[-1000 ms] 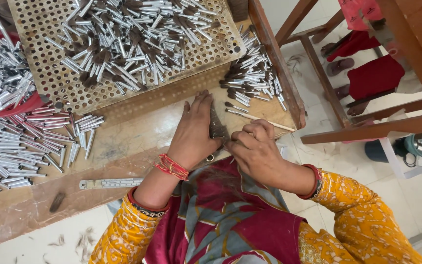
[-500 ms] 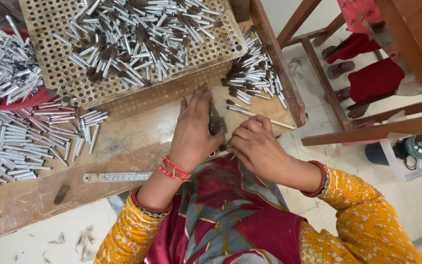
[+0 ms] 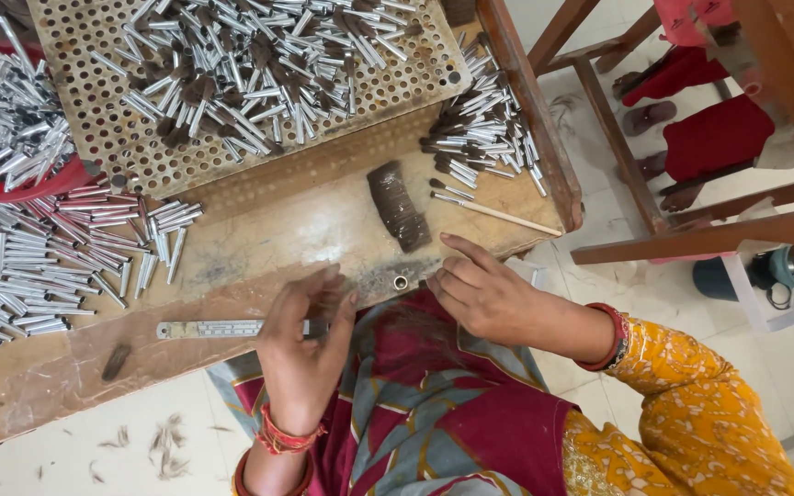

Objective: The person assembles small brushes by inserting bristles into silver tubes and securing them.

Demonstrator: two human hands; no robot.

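Bundle of dark bristle hair no longer pinched between the two hands as a second ago; now lying flat and alone on the table, just above the small metal eyelet at the near edge. Reads as one stage with the tuft finished and the hands freed.

Left hand dropped back to the near edge, left of the eyelet, fingers curled over the right end of the flat metal ruler; touching it, firm grip or not cannot be told. Right hand just right of the eyelet, loosely open, empty, index finger stretched toward the bundle but short of it.

Beyond the eyelet: perforated tray heaped with silver ferrules. Up and right of it: small pile of filled ferrules and one thin wooden stick.
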